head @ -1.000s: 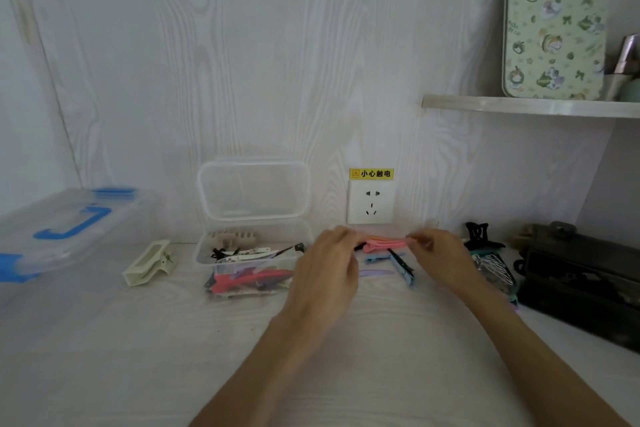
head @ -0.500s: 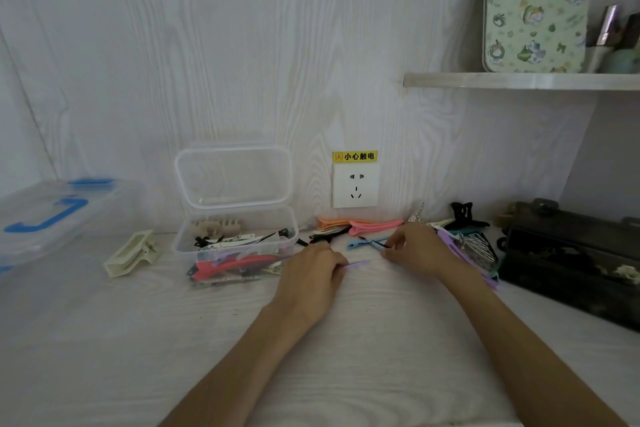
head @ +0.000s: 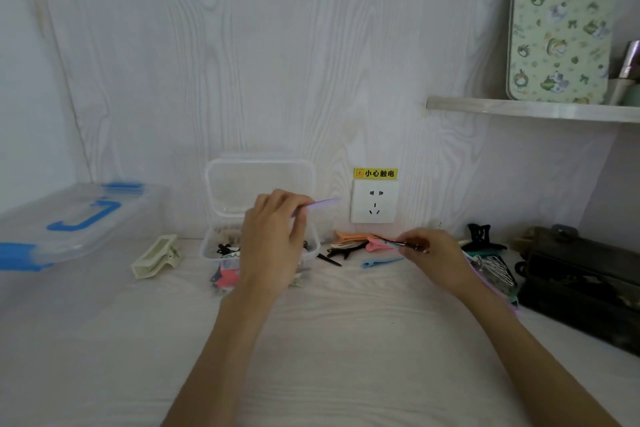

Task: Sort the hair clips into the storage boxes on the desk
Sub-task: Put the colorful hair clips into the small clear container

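Here, lilac clip lengthwise, tip pointing right

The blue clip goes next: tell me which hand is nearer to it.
Right. The right hand hovers just right of the blue clip, pinching a thin dark clip. The left hand is farther left, over the clear box, holding a purple clip.

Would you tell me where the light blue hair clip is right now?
In the head view, the light blue hair clip lies flat on the desk, right of centre, just below the right hand and the pink clip.
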